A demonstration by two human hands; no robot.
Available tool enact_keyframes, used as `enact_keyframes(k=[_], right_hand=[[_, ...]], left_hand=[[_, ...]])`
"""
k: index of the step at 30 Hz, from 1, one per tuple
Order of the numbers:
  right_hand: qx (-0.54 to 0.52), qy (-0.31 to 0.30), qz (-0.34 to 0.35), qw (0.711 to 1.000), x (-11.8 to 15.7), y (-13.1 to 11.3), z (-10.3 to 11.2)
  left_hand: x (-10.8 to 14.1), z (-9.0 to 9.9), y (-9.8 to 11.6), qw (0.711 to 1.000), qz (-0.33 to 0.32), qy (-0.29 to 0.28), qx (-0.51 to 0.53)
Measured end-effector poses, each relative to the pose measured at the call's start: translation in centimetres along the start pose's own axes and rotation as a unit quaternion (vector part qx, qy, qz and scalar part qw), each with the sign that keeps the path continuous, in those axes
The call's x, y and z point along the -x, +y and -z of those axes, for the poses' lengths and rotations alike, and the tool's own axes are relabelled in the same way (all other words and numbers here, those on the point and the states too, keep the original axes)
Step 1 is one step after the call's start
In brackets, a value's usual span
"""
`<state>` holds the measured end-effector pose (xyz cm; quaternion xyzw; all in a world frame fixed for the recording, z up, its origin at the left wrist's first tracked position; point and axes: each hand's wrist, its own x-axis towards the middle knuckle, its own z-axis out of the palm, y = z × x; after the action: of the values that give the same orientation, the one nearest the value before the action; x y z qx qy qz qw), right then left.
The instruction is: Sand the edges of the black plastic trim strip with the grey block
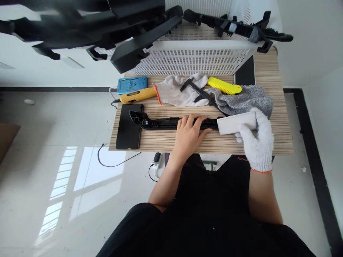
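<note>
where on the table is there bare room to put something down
Bare: the near strip between phone and left hand, and the right end beyond the gloved right hand. Crowded: behind the black part, with glove, caliper, yellow brush and grey cloth.

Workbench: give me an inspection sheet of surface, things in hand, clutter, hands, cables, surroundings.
Surface: striped tabletop, no spill seen.
Things in hand: long black part, left end over dark slab; white block at right end.
Clutter: blue box, orange tool, loose glove, caliper, yellow brush, grey cloth.
Hands: left hand bare, on the long black part; right hand gloved, gripping the white block.
Cables: thin cable at floor level; more by tabletop's left edge.
Surroundings: white basket, black parts over it.
</note>
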<state>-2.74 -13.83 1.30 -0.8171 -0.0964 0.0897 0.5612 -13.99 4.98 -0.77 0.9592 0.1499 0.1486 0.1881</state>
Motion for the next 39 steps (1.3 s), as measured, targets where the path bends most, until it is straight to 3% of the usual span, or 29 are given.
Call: enact_keyframes(k=[9,13,18,26,30,39], right_hand=[[-0.015,0.007,0.009,1.000,-0.18,0.01,0.55],[-0.003,-0.031,0.005,1.000,-0.12,-0.22,0.30],[-0.007,0.019,0.015,1.000,-0.38,-0.01,0.31],[-0.001,-0.039,0.006,0.999,-0.21,0.07,0.67],[-0.003,0.007,0.017,1.000,-0.27,0.04,0.34],[-0.016,-0.017,0.025,0.999,-0.30,0.38,0.23]], left_hand=[[0.08,-0.01,0.07,1.000,-0.004,0.002,-0.006],[0.05,-0.03,0.06,1.000,-0.005,0.003,-0.011],[0.06,0.01,0.09,1.000,-0.005,0.002,-0.013],[0.01,-0.03,0.07,1.000,-0.004,-0.006,0.000],[0.00,-0.01,0.07,1.000,-0.004,-0.003,-0.002],[-0.04,-0.01,0.06,1.000,0.001,-0.005,-0.002]])
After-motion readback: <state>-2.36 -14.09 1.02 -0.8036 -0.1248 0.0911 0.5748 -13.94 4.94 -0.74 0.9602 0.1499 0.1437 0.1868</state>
